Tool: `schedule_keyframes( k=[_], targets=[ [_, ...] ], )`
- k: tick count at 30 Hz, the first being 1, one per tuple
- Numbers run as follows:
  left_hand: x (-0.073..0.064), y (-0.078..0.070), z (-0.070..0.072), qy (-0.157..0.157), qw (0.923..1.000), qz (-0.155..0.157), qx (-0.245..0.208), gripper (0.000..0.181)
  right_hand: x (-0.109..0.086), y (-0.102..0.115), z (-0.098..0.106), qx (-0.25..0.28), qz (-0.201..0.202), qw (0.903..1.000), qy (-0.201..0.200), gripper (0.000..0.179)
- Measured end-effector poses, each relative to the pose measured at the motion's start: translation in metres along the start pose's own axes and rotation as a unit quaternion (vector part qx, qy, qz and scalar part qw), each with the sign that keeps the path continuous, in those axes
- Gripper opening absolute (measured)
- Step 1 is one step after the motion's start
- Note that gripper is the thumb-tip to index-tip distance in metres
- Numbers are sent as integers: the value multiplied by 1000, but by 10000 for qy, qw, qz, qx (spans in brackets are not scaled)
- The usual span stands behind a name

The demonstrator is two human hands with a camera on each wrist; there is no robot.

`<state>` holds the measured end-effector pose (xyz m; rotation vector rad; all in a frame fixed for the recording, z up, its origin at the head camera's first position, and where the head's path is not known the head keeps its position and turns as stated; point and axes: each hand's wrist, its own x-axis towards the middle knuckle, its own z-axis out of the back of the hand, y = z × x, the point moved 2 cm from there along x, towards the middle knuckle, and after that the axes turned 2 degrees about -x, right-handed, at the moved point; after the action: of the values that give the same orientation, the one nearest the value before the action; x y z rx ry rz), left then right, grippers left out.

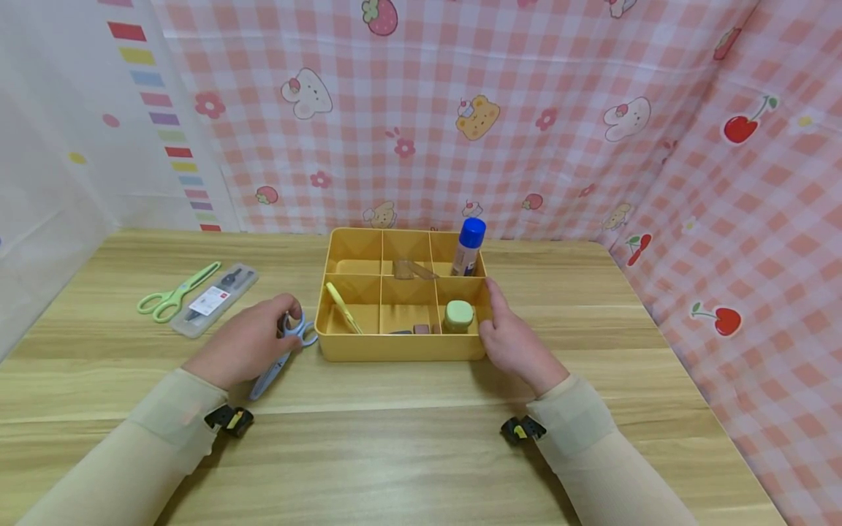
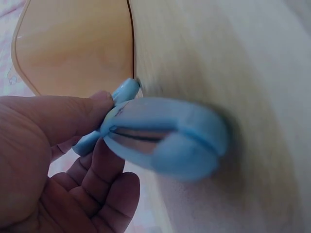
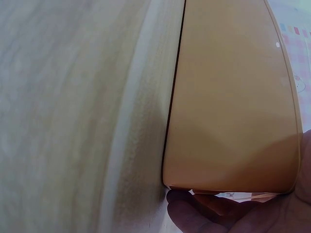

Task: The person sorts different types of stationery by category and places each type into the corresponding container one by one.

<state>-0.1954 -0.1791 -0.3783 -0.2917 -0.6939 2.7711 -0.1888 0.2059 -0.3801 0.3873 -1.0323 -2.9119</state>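
Observation:
My left hand [image 1: 253, 340] pinches a pair of blue scissors [image 2: 167, 111] by the handle loops, between thumb and fingers. Their blade end [image 1: 268, 378] slants toward me, low over the table. The loops come close to the left end of a yellow organizer box [image 1: 401, 349] with six compartments. At the box's right end, my right hand [image 1: 516, 343] holds the side wall, index finger along the outside and thumb at the rim. In the right wrist view, bent fingers [image 3: 194, 211] lie against the box's side.
A glue stick [image 1: 467, 248], brown translucent piece [image 1: 413, 270], yellow pen-like tool [image 1: 343, 307], brownish block [image 1: 421, 329] and small green container [image 1: 458, 315] sit in the box. Green scissors [image 1: 177, 294] and a clear case [image 1: 213, 301] lie left. A checked curtain [image 1: 408, 183] hangs behind.

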Motion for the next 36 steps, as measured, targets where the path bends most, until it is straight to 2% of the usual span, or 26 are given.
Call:
schedule_keyframes(
  k=[12,24,31,36],
  targets=[
    [-2,-3,0,-126,9999,14,19,16,0,0,0,-6,-12,10000,-10,74],
    [-4,-6,1,-545,9982,-230,34,9,0,1,0,-7,40,10000,-62,74],
    [-7,-9,4,-665,9973,-294,-118,10,-1,2,1,-4,30,10000,-55,74],
    [-9,-11,6,-929,9946,-396,-232,11,-1,2,1,7,13,10000,-33,74]
  ],
)
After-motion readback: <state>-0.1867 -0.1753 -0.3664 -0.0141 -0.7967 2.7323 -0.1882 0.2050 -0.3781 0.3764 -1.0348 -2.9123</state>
